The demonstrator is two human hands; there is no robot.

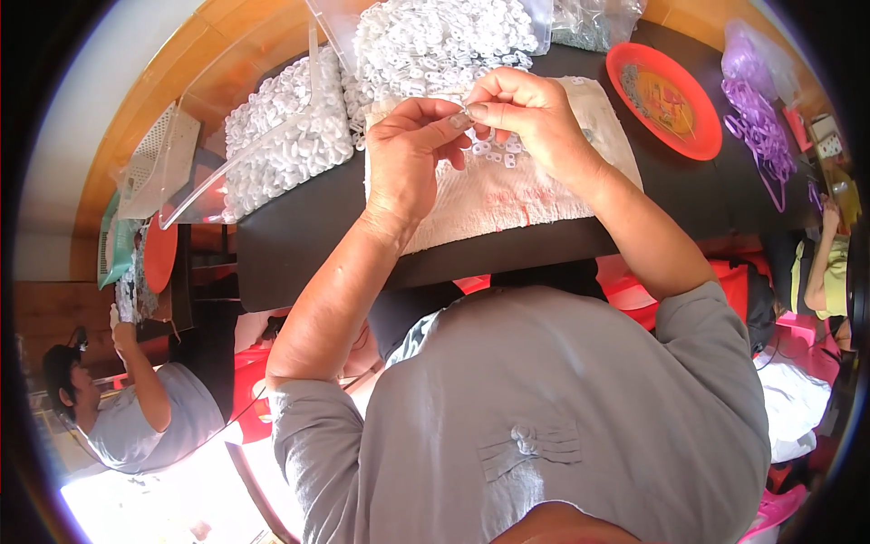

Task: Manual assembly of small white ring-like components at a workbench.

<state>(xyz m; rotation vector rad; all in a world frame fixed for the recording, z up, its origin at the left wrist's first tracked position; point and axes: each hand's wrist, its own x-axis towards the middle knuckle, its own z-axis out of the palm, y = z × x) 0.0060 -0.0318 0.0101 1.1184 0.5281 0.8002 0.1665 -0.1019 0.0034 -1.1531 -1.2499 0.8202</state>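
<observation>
My left hand (415,145) and my right hand (530,116) meet fingertip to fingertip over a pale cloth (553,195). Thumb and forefinger are pinched on both hands. Whatever sits between them is tiny and mostly covered by the fingers, so I cannot name it. Just under the fingers, several small white plastic pieces with holes (494,152) lie loose on the cloth. A big heap of similar white pieces (435,41) fills a clear tub behind my hands. More of them form a second heap (288,127) to the left, partly behind clear plastic.
On the right of the dark table (299,258) stands a red oval tray (625,68) with small yellowish and grey bits. Purple strips (761,136) lie beyond it. A clear bag (594,23) is at the back. One person (154,408) works at left, another (820,263) at far right.
</observation>
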